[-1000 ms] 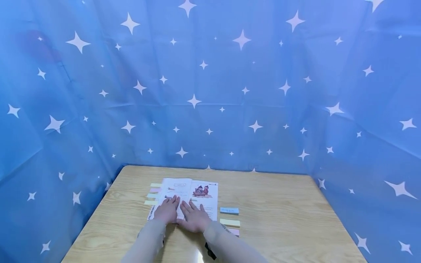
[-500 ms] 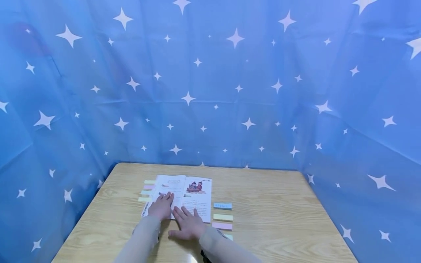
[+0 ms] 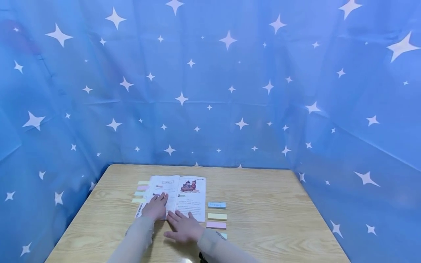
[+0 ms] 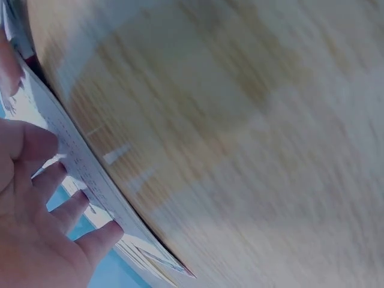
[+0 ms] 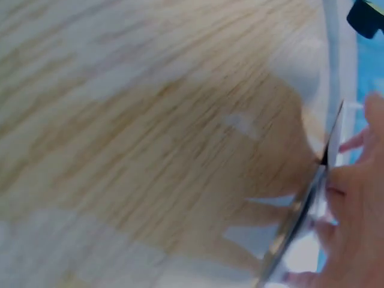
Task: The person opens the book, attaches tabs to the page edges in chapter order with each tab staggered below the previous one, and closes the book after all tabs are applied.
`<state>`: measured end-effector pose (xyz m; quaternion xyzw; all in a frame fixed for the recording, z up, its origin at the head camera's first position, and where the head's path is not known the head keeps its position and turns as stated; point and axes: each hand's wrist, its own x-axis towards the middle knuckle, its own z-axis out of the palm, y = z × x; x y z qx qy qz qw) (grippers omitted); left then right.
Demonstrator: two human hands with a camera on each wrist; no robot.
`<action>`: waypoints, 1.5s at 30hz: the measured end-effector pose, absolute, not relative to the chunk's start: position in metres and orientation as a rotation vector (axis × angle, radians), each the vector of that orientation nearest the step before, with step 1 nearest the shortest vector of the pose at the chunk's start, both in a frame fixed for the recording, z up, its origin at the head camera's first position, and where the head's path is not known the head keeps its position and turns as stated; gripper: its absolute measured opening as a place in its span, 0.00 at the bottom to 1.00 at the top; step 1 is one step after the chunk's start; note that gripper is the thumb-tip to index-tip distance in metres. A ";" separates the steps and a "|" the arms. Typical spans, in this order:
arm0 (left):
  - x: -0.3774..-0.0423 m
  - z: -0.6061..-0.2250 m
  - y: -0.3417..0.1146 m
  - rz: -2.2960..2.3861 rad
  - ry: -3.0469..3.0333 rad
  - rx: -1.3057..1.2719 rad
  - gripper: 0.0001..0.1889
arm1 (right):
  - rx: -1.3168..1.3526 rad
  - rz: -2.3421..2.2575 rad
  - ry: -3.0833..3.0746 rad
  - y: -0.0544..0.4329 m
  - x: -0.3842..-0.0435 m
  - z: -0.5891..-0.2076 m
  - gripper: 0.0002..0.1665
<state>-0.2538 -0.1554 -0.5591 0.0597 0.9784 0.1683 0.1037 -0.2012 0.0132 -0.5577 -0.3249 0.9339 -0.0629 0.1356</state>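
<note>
An open book (image 3: 192, 197) lies on the wooden table, with printed text and a drawing of two figures on its right page. My left hand (image 3: 155, 207) rests on the lower left page, its fingers extended toward the top of the book. At the bottom edge near the spine, my right hand (image 3: 185, 227) has its fingertips on the page and its thumb spread out to the left. In the left wrist view, the left fingers (image 4: 72, 210) spread over the page. The right wrist view shows the right hand (image 5: 354, 222) at the book's edge.
Several coloured sticky strips (image 3: 139, 194) stand at the book's left side. More strips, among them a blue one with writing (image 3: 216, 205), lie to its right. The table (image 3: 263, 212) is bordered by a blue curtain (image 3: 210, 87) with white stars.
My right hand has drawn back toward the table's front edge, uncovering more of the right page's text. The left hand stays on the left page. The whole view has shifted slightly.
</note>
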 end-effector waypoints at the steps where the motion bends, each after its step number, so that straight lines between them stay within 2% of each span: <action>1: -0.253 -0.560 -0.156 0.497 2.880 0.180 0.28 | -0.945 -0.214 2.701 0.015 -0.202 -0.558 0.43; 6: -0.250 -0.565 -0.155 0.550 2.860 0.141 0.29 | -0.980 -0.304 2.729 0.031 -0.205 -0.562 0.39; 20: -0.244 -0.561 -0.159 0.578 2.846 0.139 0.50 | -0.855 -0.613 2.767 0.113 -0.237 -0.539 0.36; 29: -0.243 -0.558 -0.163 0.603 2.849 0.135 0.52 | -0.689 -0.720 2.843 0.152 -0.257 -0.538 0.37; 45: -0.241 -0.555 -0.157 0.587 2.875 0.155 0.51 | -0.602 -0.705 2.973 0.174 -0.264 -0.550 0.19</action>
